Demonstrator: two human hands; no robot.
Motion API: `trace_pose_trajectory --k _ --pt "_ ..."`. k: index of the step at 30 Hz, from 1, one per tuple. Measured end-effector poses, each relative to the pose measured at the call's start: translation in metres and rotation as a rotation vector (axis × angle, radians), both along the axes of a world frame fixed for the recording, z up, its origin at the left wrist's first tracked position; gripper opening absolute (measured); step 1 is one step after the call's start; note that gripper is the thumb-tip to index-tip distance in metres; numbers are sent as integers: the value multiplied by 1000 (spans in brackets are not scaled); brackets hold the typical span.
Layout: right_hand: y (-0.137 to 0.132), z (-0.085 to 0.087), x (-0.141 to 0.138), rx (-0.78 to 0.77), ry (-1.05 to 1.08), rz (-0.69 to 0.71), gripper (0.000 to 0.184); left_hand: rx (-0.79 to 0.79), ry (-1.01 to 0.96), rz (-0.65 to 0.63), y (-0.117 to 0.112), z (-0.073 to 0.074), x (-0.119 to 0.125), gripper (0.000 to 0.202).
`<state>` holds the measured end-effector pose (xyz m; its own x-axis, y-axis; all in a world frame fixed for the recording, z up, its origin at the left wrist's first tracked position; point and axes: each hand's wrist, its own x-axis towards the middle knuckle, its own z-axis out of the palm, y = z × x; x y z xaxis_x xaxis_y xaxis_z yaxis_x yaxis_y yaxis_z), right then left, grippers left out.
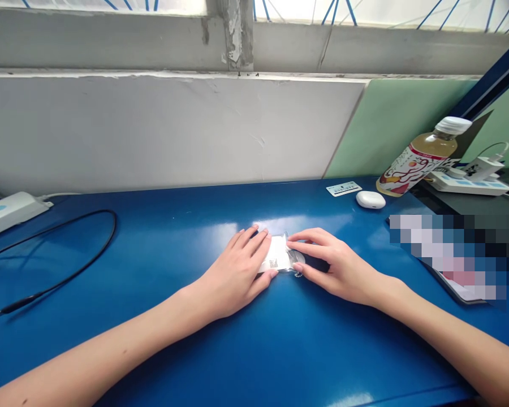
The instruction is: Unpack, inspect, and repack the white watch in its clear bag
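A small clear plastic packet (280,252) with a white label and a printed square code lies flat on the blue desk. Something silvery shows through its right end, and a short bead chain (298,275) sits at the lower right corner. My left hand (242,268) rests over the packet's left part, palm down with fingers stretched out, hiding that side. At the other end, my right hand (339,263) has its thumb and curved fingertips on the packet's edges, loosely gripping it with a gap between thumb and fingers.
On the left, a black cable (110,226) loops near a white power strip (14,212). To the right are a card (343,188), a white earbud case (370,199), a drink bottle (419,161), another power strip (470,182) and a blurred flat item (453,260). A wall (173,130) backs the desk.
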<state>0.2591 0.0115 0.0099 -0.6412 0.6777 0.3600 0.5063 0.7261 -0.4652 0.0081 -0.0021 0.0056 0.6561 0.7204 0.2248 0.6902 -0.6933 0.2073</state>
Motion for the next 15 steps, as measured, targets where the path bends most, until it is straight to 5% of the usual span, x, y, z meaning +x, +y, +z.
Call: trace_pose_trajectory --k 15 --pt "-2 -4 -4 -14 35 -16 32 6 48 0 0 0 0 54"
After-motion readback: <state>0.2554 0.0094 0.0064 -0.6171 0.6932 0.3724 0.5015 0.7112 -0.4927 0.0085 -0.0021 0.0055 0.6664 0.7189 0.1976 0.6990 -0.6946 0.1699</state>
